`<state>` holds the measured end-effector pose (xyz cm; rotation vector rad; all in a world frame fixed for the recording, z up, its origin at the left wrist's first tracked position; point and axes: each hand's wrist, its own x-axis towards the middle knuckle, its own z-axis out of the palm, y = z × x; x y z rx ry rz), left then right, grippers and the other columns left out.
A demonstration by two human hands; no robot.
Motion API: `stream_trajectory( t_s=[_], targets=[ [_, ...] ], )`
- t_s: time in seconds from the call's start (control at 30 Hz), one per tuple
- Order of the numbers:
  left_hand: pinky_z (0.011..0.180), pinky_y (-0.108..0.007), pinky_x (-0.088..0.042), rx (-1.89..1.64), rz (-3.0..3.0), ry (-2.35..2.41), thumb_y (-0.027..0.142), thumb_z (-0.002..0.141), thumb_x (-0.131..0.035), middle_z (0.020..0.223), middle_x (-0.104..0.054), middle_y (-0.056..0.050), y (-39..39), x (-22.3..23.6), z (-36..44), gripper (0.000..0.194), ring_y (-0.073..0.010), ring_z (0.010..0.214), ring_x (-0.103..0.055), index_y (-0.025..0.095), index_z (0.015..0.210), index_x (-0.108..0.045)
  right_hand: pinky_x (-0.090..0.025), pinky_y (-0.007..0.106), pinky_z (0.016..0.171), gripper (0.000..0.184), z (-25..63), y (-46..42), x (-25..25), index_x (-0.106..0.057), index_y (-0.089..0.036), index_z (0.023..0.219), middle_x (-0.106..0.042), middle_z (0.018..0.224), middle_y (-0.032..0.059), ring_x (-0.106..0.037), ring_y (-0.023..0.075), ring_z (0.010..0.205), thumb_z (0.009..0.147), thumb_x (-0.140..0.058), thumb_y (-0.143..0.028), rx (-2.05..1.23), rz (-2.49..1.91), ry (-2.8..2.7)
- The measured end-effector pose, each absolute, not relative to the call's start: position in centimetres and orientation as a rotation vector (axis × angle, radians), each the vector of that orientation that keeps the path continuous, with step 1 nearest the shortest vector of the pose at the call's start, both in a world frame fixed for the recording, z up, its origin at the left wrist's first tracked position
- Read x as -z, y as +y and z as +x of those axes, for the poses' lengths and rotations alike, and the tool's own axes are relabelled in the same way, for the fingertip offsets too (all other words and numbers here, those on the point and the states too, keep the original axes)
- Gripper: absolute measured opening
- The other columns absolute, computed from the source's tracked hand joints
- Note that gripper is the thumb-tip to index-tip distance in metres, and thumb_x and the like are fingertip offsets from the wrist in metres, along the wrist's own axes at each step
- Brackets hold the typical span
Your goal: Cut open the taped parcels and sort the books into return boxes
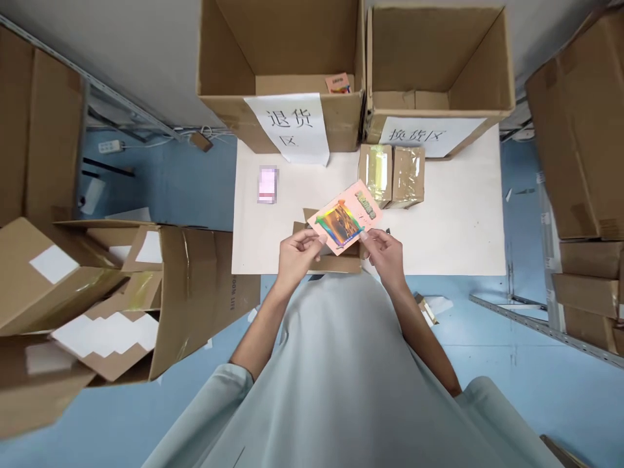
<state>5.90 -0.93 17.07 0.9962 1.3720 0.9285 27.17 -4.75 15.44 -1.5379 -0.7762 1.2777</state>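
Over the front edge of the table, my left hand (296,259) and my right hand (388,257) pinch a flat pink printed packet (341,220) by its lower-left and lower-right sides. A rainbow-edged picture fills its middle, and it is tilted with its right end higher. I cannot tell whether it is a card, a booklet or a thin pack. Below it stands a small opened cardboard box (341,264), partly hidden by the packet and my hands. Two small taped cartons (408,177) sit side by side just behind the packet.
Two large open cardboard boxes (224,112) with paper signs (302,127) stand at the table's back; a similar pink packet (338,83) lies inside the left one. A blurred pink-white item (268,184) is on the table (453,240). At left, a big carton (188,292) holds flattened cardboard; boxes (585,286) are stacked right.
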Motion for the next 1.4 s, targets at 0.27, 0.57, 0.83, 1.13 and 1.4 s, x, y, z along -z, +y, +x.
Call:
stream_trajectory(
  t_s=[0.27, 0.57, 0.83, 1.13, 1.4],
  targets=[
    [0.052, -0.025, -0.042, -0.957, 0.964, 1.11, 0.069, 0.074, -0.098, 0.07, -0.066, 0.001, -1.0, -17.9, 3.6, 0.056, -0.0116, 0.059, -0.054, 0.02, 0.097, -0.081, -0.046, 0.025, 0.051, 0.048, 24.6, -0.9, -19.4, -0.072, -0.025, 0.09, -0.067, 0.077, -0.0012, -0.056, 0.0133, 0.061, 0.081, -0.086, -0.071, -1.079, -1.464, -0.845],
    [0.061, -0.029, -0.056, -0.959, 1.018, 1.069, 0.076, 0.083, -0.09, 0.077, -0.073, -0.002, -0.1, -17.7, -1.2, 0.058, -0.0142, 0.061, -0.063, 0.021, 0.087, -0.072, -0.051, 0.027, 0.053, 0.049, 21.0, -0.7, -19.9, -0.078, -0.023, 0.095, -0.069, 0.073, -0.0018, -0.057, 0.0138, 0.058, 0.084, -0.085, -0.07, -0.97, -1.512, -0.867],
    [0.088, -0.042, -0.068, -1.114, 1.211, 1.148, 0.067, 0.094, -0.082, 0.104, -0.085, -0.01, -1.8, -16.4, -1.9, 0.044, -0.0258, 0.092, -0.083, 0.023, 0.094, -0.078, -0.072, 0.04, 0.083, 0.049, 15.3, -2.5, -19.3, -0.085, -0.024, 0.12, -0.088, 0.118, 0.0099, -0.085, 0.026, 0.092, 0.087, -0.086, -0.06, -0.848, -1.583, -0.843],
    [0.109, -0.053, -0.065, -0.887, 1.837, 1.061, 0.044, 0.097, -0.082, 0.126, -0.086, -0.011, -2.8, -15.8, -4.0, 0.023, -0.0334, 0.121, -0.082, 0.03, 0.115, -0.085, -0.074, 0.044, 0.094, 0.043, 11.9, -4.0, -18.2, -0.081, -0.022, 0.102, -0.088, 0.105, 0.0098, -0.087, 0.0315, 0.105, 0.081, -0.087, -0.059, -0.812, -1.608, -0.663],
    [0.088, -0.037, -0.065, -0.877, 1.158, 1.013, 0.06, 0.09, -0.09, 0.12, -0.084, -0.014, 0.6, -17.4, -6.2, 0.051, -0.0273, 0.11, -0.079, 0.02, 0.119, -0.085, -0.072, 0.043, 0.071, 0.061, 14.3, -5.4, -19.5, -0.084, -0.019, 0.109, -0.088, 0.095, 0.008, -0.085, 0.0309, 0.083, 0.074, -0.092, -0.069, -1.042, -1.511, -0.598]
  ],
)
